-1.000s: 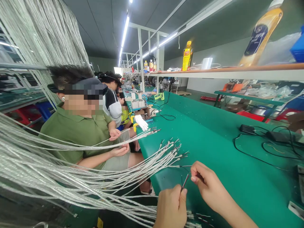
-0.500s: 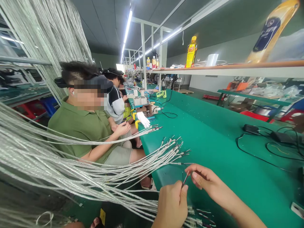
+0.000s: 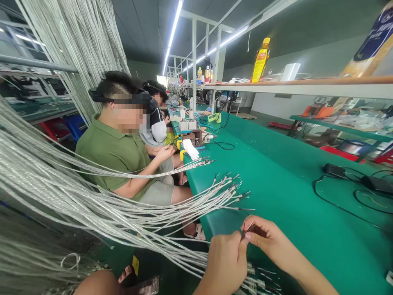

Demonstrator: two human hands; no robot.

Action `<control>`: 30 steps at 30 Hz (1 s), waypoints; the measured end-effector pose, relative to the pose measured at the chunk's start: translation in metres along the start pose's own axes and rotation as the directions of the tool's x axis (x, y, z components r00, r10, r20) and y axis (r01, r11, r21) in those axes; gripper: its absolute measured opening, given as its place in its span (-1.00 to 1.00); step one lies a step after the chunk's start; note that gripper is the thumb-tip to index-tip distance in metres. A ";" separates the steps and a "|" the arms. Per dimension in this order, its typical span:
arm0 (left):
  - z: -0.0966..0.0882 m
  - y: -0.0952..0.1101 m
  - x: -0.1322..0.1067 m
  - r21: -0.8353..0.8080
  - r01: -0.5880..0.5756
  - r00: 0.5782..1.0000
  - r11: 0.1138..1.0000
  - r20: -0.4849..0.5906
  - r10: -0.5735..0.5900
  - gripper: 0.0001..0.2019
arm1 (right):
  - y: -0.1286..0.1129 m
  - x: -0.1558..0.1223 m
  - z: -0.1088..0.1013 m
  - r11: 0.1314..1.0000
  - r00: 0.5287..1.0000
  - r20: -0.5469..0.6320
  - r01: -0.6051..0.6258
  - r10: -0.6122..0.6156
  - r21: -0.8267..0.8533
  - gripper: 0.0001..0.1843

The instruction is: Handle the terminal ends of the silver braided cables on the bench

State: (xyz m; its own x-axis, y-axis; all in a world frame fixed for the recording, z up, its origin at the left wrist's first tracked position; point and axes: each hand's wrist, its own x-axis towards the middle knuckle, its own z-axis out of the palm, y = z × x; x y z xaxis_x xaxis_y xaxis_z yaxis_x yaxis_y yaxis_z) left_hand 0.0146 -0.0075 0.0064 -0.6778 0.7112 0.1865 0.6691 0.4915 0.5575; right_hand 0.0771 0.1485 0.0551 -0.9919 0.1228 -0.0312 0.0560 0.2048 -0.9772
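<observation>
My left hand (image 3: 225,262) is closed in a fist round a thin cable near the bottom of the view. My right hand (image 3: 267,237) pinches the thin dark and red wire ends (image 3: 248,230) that stick out of that fist. Both hands hover over the near edge of the green workbench (image 3: 285,205). A wide bundle of silvery cables (image 3: 92,205) sweeps in from the left, and its stripped tips (image 3: 233,190) fan out on the bench just beyond my hands. More cable ends (image 3: 254,282) lie under my wrists.
A person in a green shirt (image 3: 116,151) sits at my left handling cables, with others behind. A white glove (image 3: 190,148) and small fixtures lie further along the bench. Black power leads (image 3: 346,180) sit at the right. Bottles (image 3: 260,65) stand on the overhead shelf. Cables hang at upper left (image 3: 80,45).
The view has swung left and down. My hands have drawn closer together, the right fingers now right against the left fist on the wire ends. The neighbour's hand has risen toward the bench.
</observation>
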 end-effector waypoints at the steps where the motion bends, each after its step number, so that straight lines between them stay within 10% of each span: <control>1: 0.000 0.000 0.000 0.003 -0.012 1.000 1.000 -0.001 0.012 -0.61 | 0.002 0.000 0.002 1.000 1.000 -0.014 0.001 -0.001 -0.015 -0.76; 18: 0.001 0.000 -0.002 0.046 -0.029 1.000 0.999 0.010 0.028 -0.61 | 0.017 -0.001 -0.018 0.986 0.973 -0.230 -0.033 -0.006 -0.162 -0.69; 23: 0.006 0.002 0.001 0.008 0.033 0.999 0.999 0.023 -0.033 -0.57 | -0.021 -0.019 -0.057 0.984 0.753 -0.652 -0.041 -0.084 -0.175 -0.65; 27: 0.010 -0.003 0.013 -0.229 0.191 0.981 0.954 0.025 -0.191 -0.59 | -0.030 -0.024 0.014 0.937 0.801 -0.565 -0.012 -0.201 -0.350 -0.75; 30: 0.003 -0.020 0.027 -0.483 0.248 0.965 0.840 0.048 -0.258 -0.51 | 0.008 -0.015 0.087 0.826 0.722 -0.547 0.060 -0.424 -0.561 -0.84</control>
State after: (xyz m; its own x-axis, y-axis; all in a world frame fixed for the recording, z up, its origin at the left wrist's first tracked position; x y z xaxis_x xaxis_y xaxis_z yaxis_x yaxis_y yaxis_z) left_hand -0.0164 0.0037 -0.0025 -0.8119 0.5838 -0.0023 0.2465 0.3464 0.9051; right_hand 0.0823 0.0639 0.0296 -0.6782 0.5327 0.5063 0.0503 0.7210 -0.6911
